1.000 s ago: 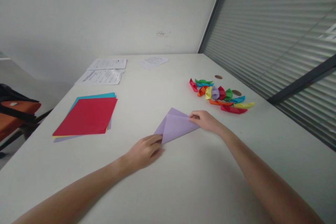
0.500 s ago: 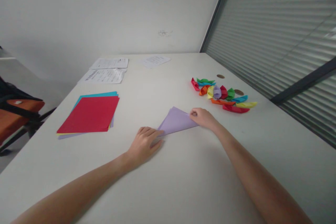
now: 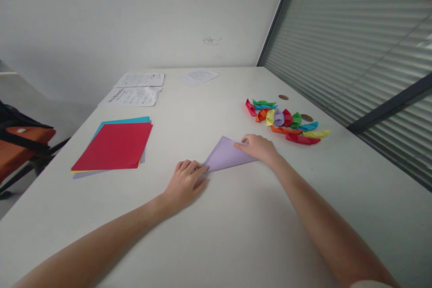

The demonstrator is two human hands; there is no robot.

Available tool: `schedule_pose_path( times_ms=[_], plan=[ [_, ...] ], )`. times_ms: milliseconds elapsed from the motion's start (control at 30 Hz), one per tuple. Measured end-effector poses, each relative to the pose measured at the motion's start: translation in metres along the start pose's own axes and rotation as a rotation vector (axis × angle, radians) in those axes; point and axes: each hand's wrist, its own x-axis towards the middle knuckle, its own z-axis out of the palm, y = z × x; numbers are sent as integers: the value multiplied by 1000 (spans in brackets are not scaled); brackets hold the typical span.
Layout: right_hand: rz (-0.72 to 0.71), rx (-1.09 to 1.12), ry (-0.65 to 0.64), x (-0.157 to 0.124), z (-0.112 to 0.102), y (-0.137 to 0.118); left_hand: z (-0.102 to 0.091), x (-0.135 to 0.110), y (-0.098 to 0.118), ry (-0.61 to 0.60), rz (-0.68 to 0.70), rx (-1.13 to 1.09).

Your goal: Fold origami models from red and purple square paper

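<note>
A sheet of purple origami paper [image 3: 227,155], folded into a triangle, lies on the white table in front of me. At its left corner rests my left hand [image 3: 185,182], the index fingertip pressing the paper down and the thumb held apart on the table. Across the paper's right side is my right hand [image 3: 259,147], its thumb laid on the top face and its other fingers curled round the upper edge. Part of the right side is hidden under this hand.
To the left lies a stack of coloured paper with a red sheet [image 3: 113,146] on top. Several small folded paper pieces [image 3: 286,119] sit at the right. Printed sheets [image 3: 135,96] lie farther back. An orange chair [image 3: 25,144] stands beyond the left table edge.
My right hand has shifted slightly left and its thumb has stretched out over the purple paper. The upper layers now line up more closely. The left hand stays at the left corner.
</note>
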Motion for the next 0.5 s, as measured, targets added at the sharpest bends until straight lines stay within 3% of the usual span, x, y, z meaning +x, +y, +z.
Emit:
schedule_pose_path(
  times_ms=[233,500],
  plan=[
    [-79,125,-81,20,0,-25,-2,-1,-1,-10,22,23],
    [-88,198,-39,29,17,-21,-1,0,-2,10,2,-12]
  ],
)
